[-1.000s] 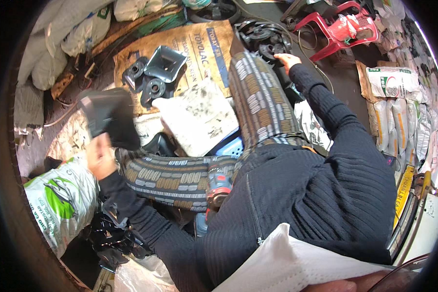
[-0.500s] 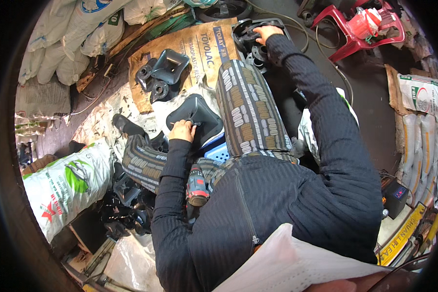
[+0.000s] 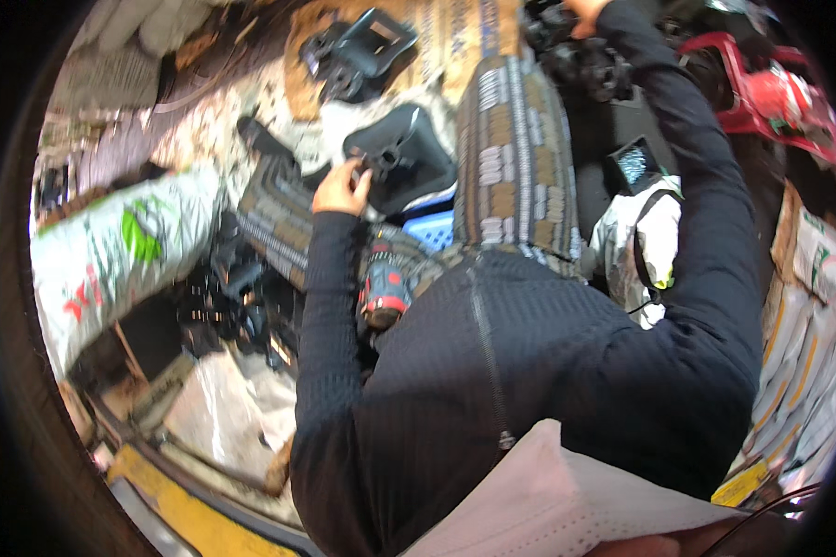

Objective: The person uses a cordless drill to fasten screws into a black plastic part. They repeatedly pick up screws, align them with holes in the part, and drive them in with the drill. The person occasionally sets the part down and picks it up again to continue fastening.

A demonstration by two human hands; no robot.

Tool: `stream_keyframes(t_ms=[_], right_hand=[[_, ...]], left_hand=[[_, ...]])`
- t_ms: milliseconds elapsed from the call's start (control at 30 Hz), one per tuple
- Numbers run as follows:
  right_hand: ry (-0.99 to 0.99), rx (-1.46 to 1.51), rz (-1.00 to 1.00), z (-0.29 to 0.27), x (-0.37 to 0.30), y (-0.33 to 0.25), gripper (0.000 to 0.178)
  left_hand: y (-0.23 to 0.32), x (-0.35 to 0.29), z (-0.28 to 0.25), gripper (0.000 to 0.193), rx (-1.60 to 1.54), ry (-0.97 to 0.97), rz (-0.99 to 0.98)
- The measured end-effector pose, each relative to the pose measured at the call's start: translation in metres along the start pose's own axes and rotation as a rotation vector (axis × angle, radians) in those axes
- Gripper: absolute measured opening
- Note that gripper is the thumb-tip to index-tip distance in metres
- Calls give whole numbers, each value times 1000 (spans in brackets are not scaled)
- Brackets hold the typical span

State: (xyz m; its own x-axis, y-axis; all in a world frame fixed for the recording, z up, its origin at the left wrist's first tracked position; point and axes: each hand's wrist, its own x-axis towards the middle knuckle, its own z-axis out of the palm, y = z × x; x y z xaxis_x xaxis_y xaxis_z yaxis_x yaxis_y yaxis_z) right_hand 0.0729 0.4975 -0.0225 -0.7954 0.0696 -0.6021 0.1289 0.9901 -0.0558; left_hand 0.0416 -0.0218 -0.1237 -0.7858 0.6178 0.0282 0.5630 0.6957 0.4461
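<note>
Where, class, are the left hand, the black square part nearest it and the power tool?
Left hand (image 3: 340,191), head view: its back.
Black square part (image 3: 412,161), head view: near its middle.
Power tool (image 3: 385,286), head view: its body.

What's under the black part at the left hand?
White material shows around the black part at the left hand, and blue perforated plastic near its lower edge. What lies directly beneath its middle is covered.

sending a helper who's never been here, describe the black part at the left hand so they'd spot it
Start at the person's patterned trousers and look between the legs, just above the blue perforated piece. The broad, round-cornered black part is there. Unlike the black parts bunched on the brown sheet farther up, it lies apart, with the left hand at its edge.
</note>
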Motion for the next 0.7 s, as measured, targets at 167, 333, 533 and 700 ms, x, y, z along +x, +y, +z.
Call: stream_keyframes(t_ms=[167,333,533,700], right_hand=[[700,119,-498,60,-34,-152,57],[335,84,-564,132,-3,-290,52],[366,261,-457,149,7,-299,50],[-21,2064,-117,153,-4,-276,35]], left_hand=[[-7,-4,9,38,-538,-57,-461],[2,1,20,43,-952,-97,-663],[-1,1,31,52,-822,-204,-555],[4,-2,12,50,-504,-109,-416]])
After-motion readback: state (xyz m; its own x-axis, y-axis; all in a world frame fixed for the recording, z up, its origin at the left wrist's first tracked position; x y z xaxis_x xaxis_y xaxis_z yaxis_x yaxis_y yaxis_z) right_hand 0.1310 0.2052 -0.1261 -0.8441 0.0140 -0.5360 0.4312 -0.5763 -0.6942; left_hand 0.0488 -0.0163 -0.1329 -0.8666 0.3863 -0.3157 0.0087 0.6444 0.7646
